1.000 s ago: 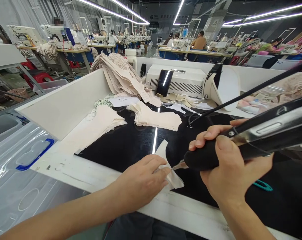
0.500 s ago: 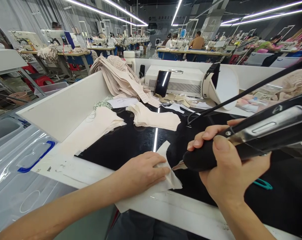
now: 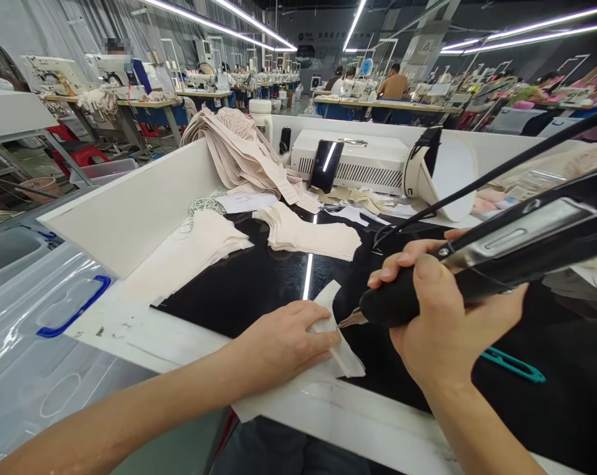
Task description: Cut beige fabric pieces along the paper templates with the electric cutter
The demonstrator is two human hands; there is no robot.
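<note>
My left hand [image 3: 291,340] lies flat with fingers stretched, pressing a cream fabric piece [image 3: 348,361] onto the table's front edge. In a wrapped grip, my right hand [image 3: 441,316] holds a black hand-held tool [image 3: 392,307] with a silver metal side panel and a cord. From the tool's rounded front end a narrow pointed tip [image 3: 351,320] reaches the fabric edge, just right of my left fingertips. Behind the hands lie a stack of cut cream fabric pieces [image 3: 313,232] and another cream stack [image 3: 204,247].
A teal tool [image 3: 513,365] lies on the black tabletop [image 3: 258,297], right of my right hand. At the back stand a phone [image 3: 325,165], a white vented box [image 3: 372,161] and a fabric heap [image 3: 249,152]. A white side panel [image 3: 130,198] borders the left; the cord [image 3: 451,191] crosses the right.
The tool and my right hand have shifted slightly left and up, and more of the teal tool shows. My left hand stays on the fabric. The view has moved a little.
</note>
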